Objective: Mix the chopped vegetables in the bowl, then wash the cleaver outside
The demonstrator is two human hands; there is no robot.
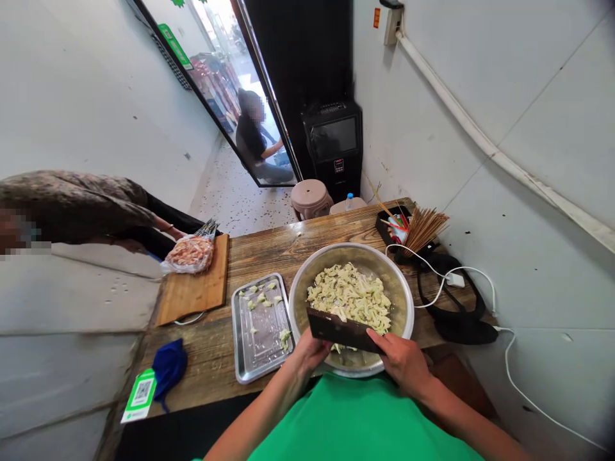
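Left hand (310,355): closed on the cleaver's (343,331) left end.
Right hand (403,362): gripping its right end.
Cleaver: across the metal bowl's (350,246) near side, over chopped vegetable (348,294).
Metal bowl: on tabletop (269,246), right of steel tray (262,346).

Bench (269,256): bare wooden planks, matt, coarse-grained and stained. Bowl (307,282): thin sheet metal with a dull sheen, scuffed on the inner wall. Tray (262,358), left of the bowl: brighter metal, smooth, with mirror-like glare. Cleaver (341,331): dark, matt blade, probably unpolished steel. Cutting board (192,291), far left: smooth, pale wood, matt. Bag (189,253) on it: clear, crinkled, glossy plastic film. Skewers (423,227), far right: thin, dry wooden or bamboo sticks. Cloth (168,366), near left: soft blue fabric, matt. Card (139,394) beside it: green and white, glossy. Cable (432,262): smooth white plastic. Wall (528,128): large, white, semi-gloss tiles.
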